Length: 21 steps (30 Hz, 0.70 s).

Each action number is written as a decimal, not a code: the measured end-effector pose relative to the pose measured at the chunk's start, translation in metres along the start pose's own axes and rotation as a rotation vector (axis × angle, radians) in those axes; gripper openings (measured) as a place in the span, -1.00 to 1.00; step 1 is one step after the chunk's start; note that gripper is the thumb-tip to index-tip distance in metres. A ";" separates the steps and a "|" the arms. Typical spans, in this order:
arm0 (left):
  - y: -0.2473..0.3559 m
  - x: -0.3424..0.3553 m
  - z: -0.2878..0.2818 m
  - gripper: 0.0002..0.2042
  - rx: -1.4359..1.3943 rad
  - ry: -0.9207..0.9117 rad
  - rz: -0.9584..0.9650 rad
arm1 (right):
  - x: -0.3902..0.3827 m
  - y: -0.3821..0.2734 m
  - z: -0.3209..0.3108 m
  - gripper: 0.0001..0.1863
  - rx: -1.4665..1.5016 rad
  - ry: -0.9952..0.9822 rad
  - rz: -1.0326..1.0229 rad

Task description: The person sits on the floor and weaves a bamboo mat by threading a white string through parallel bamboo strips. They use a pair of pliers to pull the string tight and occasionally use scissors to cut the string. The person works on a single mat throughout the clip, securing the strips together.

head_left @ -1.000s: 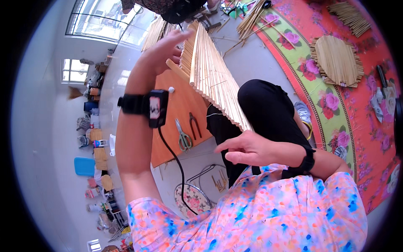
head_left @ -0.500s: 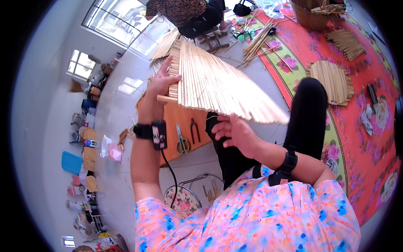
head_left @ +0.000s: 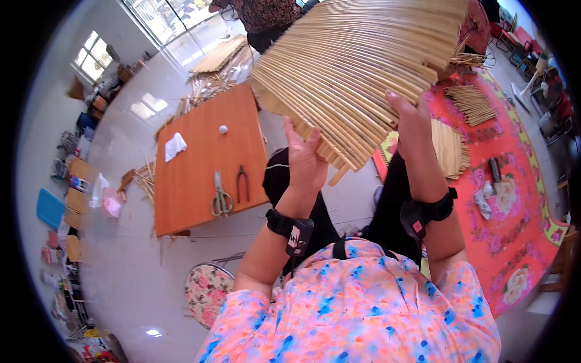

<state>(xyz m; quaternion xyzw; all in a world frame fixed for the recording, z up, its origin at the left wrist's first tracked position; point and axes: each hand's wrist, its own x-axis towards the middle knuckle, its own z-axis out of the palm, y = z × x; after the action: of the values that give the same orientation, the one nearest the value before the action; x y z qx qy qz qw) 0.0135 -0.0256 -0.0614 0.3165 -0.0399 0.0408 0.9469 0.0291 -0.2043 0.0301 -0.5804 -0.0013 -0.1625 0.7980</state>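
A wide mat of thin straw-coloured sticks [head_left: 363, 66], laid side by side, is held up in front of me, its near end stepped. My left hand [head_left: 305, 157] grips its lower left edge, thumb on the near side and some fingers hidden behind. At the right edge, my right hand [head_left: 414, 127] is closed on the mat, with the thumb on top. Left of the mat, a low orange-brown table [head_left: 200, 163] carries scissors [head_left: 221, 196], pincers [head_left: 242, 183], a white cloth [head_left: 175, 147] and a small white ball [head_left: 223, 129].
On the red floral cloth [head_left: 508, 254] at right lie another stick mat [head_left: 449, 148], a bundle of sticks [head_left: 471, 104] and a dark-handled tool [head_left: 495, 170]. A floral round stool [head_left: 209, 290] stands at lower left. Another person [head_left: 263, 15] is beyond the mat.
The mat has been raised and turned, its face now toward me. My right hand, earlier loose below it, now grips its right edge; my left has moved to the lower left edge.
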 end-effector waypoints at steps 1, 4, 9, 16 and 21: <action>-0.014 -0.003 0.004 -0.25 -0.002 0.045 -0.138 | 0.009 -0.001 -0.005 -0.67 -0.159 -0.014 -0.070; -0.039 -0.017 0.010 -0.54 0.029 0.056 -0.439 | 0.019 -0.006 -0.006 -0.64 -0.623 -0.068 -0.143; -0.073 -0.035 0.004 -0.70 0.007 0.120 -0.678 | 0.053 0.017 -0.015 -0.51 -1.110 -0.206 -0.018; -0.077 -0.046 -0.004 -0.67 -0.189 0.247 -0.848 | 0.068 0.037 0.016 -0.52 -1.454 -0.308 0.233; -0.084 -0.038 -0.020 -0.63 -0.287 0.203 -0.891 | 0.094 0.073 0.014 -0.57 -1.472 -0.447 0.244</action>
<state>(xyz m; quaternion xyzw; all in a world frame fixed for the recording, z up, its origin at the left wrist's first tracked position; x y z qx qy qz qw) -0.0149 -0.0827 -0.1314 0.1632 0.1873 -0.3443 0.9054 0.1399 -0.1960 -0.0147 -0.9757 0.0101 0.0884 0.2003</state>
